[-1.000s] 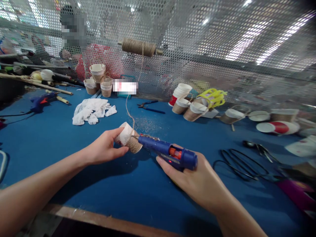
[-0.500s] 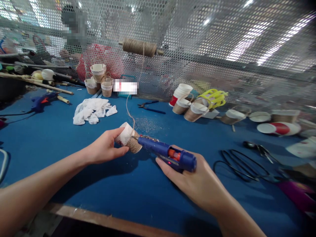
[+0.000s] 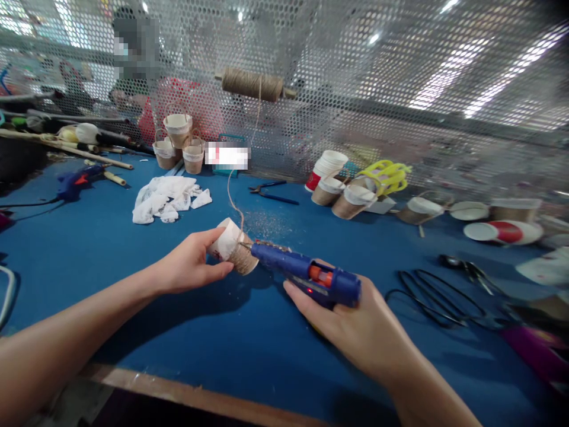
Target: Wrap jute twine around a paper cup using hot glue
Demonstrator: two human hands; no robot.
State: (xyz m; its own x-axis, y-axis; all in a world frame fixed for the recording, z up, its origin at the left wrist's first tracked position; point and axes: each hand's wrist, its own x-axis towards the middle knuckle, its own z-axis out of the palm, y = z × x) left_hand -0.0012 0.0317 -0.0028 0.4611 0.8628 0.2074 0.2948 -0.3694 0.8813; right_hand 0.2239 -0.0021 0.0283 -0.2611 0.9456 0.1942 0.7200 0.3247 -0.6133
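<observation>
white paper cup (image 3: 226, 239) partly wound in brown twine (image 3: 244, 260) is tilted above the middle of the flat blue tabletop (image 3: 186, 350), the left hand (image 3: 193, 264) gripping it between thumb and fingers; the right hand (image 3: 349, 320) is wrapped around a blue plastic glue gun (image 3: 288, 261), its nozzle at the twine; a grey perforated metal screen (image 3: 355, 77) spans the far side; at far left, one small twine-covered cup (image 3: 179, 137) sits atop two others (image 3: 194, 163); far, right of centre, nested white and red paper cups (image 3: 328, 164) stand beside tilted twine-covered cups (image 3: 350, 204); whether they hold anything cannot be told.
</observation>
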